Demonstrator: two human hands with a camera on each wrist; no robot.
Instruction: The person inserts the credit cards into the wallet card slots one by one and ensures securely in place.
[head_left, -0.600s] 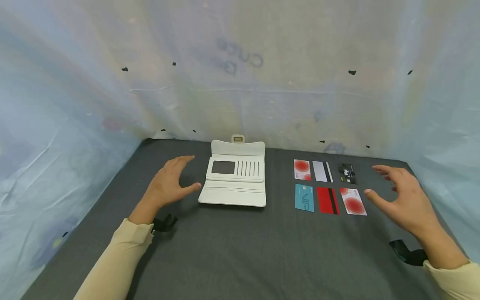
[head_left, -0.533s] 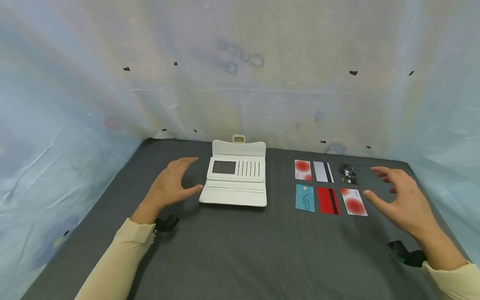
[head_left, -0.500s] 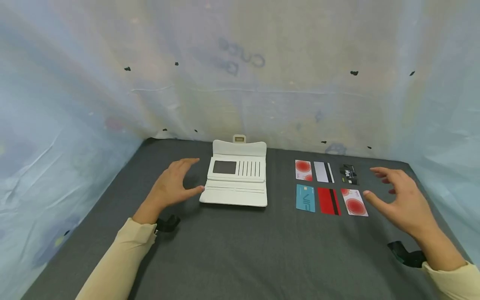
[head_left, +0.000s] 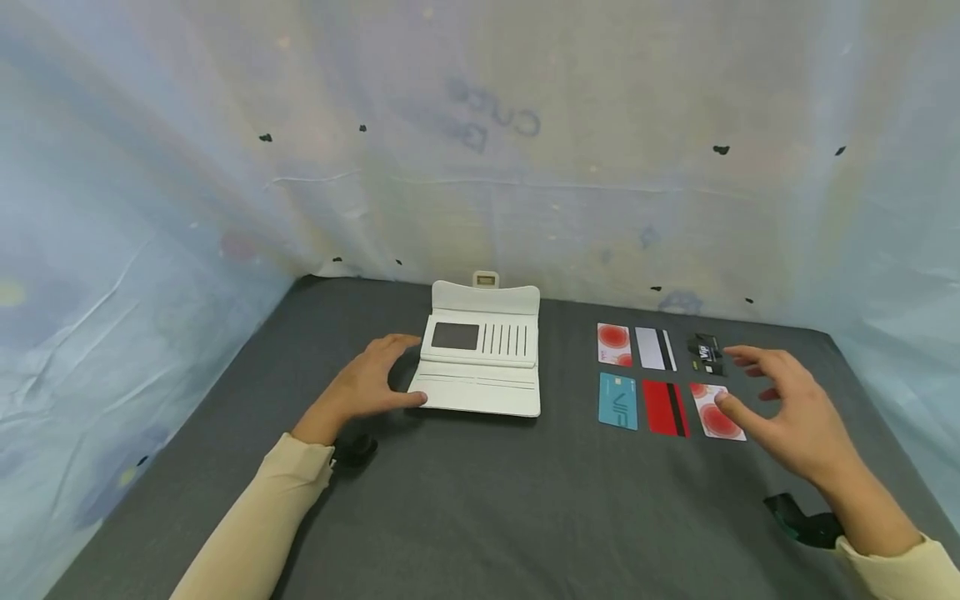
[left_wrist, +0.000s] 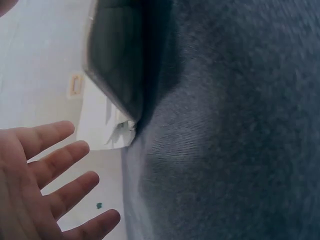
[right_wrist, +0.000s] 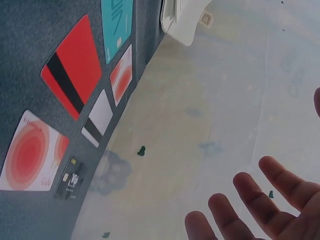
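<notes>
A white wallet (head_left: 480,362) lies unfolded on the grey cloth (head_left: 480,500), its card slots facing up. My left hand (head_left: 386,375) is at its left edge with fingers spread, the thumb tip at the near left corner. The left wrist view shows the spread fingers (left_wrist: 55,175) beside the wallet (left_wrist: 107,75). Right of the wallet lie several cards in two rows. My right hand (head_left: 750,387) hovers open over the near white-and-red card (head_left: 712,417), its fingers reaching toward the black card (head_left: 703,350). The right wrist view shows that card (right_wrist: 30,152) with the bare fingers (right_wrist: 250,200) above it.
The other cards are a teal one (head_left: 617,401), a red one with a black stripe (head_left: 665,408), a white striped one (head_left: 655,348) and a second white-and-red one (head_left: 613,344). Pale sheeting walls (head_left: 480,167) close in the cloth at the back and on both sides.
My left hand has moved right up to the wallet's left edge. My right hand has moved left over the right-hand cards.
</notes>
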